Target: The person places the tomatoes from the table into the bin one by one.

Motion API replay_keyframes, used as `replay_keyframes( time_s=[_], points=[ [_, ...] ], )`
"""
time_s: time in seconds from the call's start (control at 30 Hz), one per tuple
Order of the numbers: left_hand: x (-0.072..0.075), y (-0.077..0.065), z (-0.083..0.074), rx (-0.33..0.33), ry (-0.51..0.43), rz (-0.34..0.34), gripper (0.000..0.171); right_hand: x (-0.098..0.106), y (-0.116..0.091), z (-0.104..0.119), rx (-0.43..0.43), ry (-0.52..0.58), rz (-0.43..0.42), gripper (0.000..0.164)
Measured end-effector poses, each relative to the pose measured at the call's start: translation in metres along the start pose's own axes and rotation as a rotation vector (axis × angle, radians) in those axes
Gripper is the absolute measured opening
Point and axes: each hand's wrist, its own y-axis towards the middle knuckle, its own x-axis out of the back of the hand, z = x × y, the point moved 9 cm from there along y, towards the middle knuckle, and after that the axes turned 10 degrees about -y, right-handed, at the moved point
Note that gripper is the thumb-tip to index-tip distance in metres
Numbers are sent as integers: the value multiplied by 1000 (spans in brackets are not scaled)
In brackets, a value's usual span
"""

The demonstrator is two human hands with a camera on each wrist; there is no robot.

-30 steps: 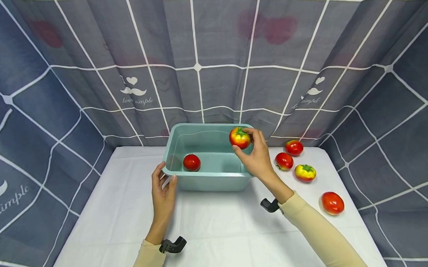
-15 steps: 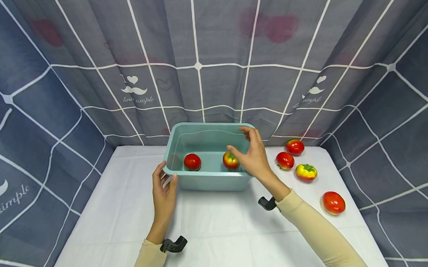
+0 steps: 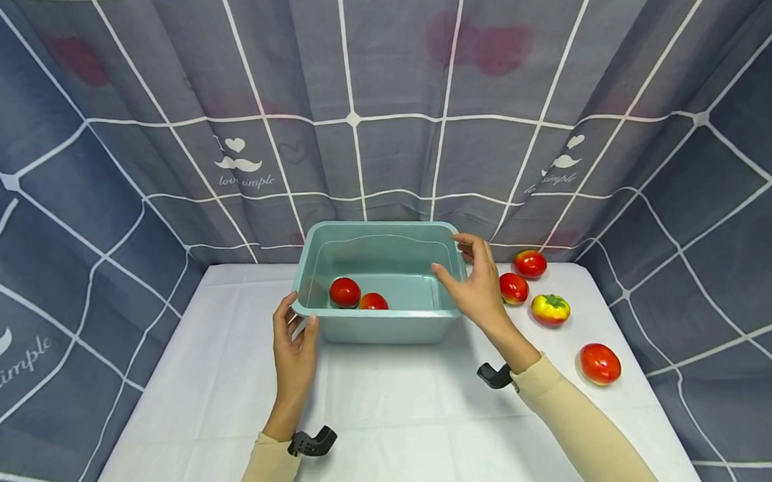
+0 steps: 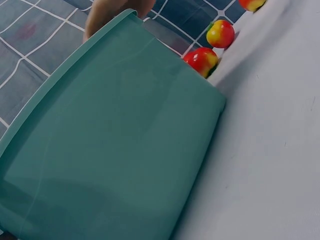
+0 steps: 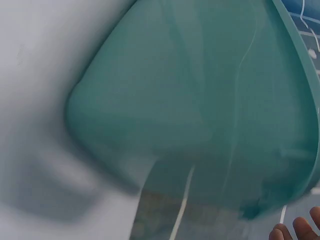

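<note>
A light green plastic bin (image 3: 377, 329) stands at the back of the white table. Inside it one red tomato (image 3: 345, 292) touches or nearly touches a second tomato (image 3: 373, 301), partly hidden by the front wall. My left hand (image 3: 296, 353) holds the bin's front left corner, thumb on the front and fingers on the left side. At the right rim, my right hand (image 3: 480, 283) has thumb and fingers spread apart, with no tomato between them. In the right wrist view, only fingertips (image 5: 302, 229) show in the lower right corner.
Right of the bin lie a red tomato (image 3: 514, 288), another red tomato (image 3: 530, 264) behind it, a yellow-red tomato (image 3: 550, 310) with a green top, and a large red tomato (image 3: 600, 365) nearer the front. Grey checked curtains (image 3: 395, 154) enclose the table (image 3: 394, 427).
My right hand let go of the yellow-red tomato inside the bin and moved right to the rim. That tomato rolled left toward the red one. My left hand stayed at the corner.
</note>
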Motion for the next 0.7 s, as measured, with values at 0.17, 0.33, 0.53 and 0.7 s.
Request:
replay_keyframes(
  time_s=[0.17,0.33,0.53,0.7],
  points=[
    [-1,0,-1,-9,-4,2,63,25,-12,-31,-81,20,-60,61],
    [-1,0,-2,-16,-3,4,62,53,-22,-73,-163,-16,-151,57],
    [1,0,2,-3,-1,-2,62,80,-33,-127,-228,-111,-237,57],
    [-1,0,3,-4,-2,5,62,92,-51,-162,-370,-236,-234,61]
  ],
)
